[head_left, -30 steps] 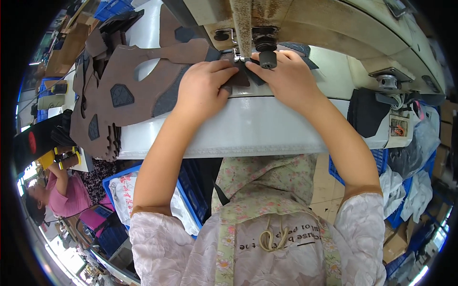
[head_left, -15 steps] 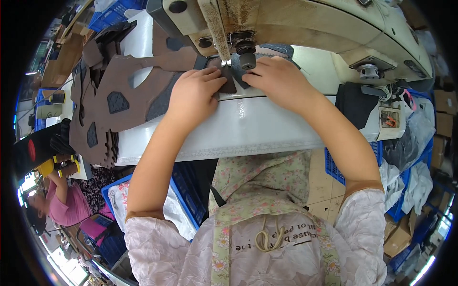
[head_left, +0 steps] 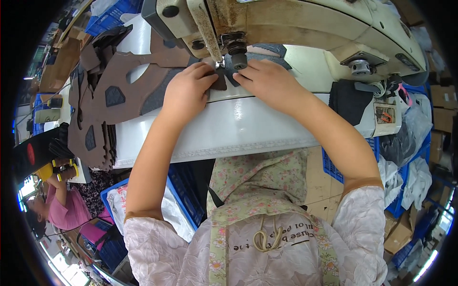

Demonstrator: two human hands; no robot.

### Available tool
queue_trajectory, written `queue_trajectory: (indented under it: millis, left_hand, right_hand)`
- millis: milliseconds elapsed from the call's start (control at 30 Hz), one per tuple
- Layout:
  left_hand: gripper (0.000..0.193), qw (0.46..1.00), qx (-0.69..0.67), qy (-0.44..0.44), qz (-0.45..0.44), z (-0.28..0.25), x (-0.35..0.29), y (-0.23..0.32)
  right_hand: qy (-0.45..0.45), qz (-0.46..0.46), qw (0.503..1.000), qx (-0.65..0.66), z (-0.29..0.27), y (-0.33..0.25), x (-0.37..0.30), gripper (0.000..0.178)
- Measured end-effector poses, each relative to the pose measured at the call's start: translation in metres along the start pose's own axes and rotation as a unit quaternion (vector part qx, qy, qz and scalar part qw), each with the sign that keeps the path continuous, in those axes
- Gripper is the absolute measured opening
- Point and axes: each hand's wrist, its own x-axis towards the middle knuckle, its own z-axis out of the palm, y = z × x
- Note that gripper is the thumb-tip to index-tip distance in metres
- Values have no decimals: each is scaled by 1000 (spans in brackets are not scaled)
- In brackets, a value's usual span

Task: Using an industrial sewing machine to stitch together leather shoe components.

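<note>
Right hand (head_left: 268,80), palm-down, farther from presser foot (head_left: 220,64)

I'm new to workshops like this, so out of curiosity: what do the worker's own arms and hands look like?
The left hand and right hand are ungloved, with no watch or bracelet showing. The forearms are bare. The left sleeve and right sleeve are pale, loose and crinkled, with a leafy pattern, ending near the elbows.

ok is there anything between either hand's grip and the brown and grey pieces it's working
Nothing visible: the left grip is on the brown piece, and the right grip is at the dark grey piece. A metal foot stands between the two grips, near their fingertips.
</note>
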Motion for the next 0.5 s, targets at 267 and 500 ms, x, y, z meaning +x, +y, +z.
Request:
queue_trajectory:
  millis: [267, 500]
  left_hand:
    - [33, 991, -109, 13, -70, -7, 0, -3]
    - [34, 967, -199, -68, -146, -16, 8, -10]
  right_hand:
    - [57, -64, 995, 44, -2, 6, -5, 18]
    - [75, -53, 996, 15, 2, 0, -4, 14]
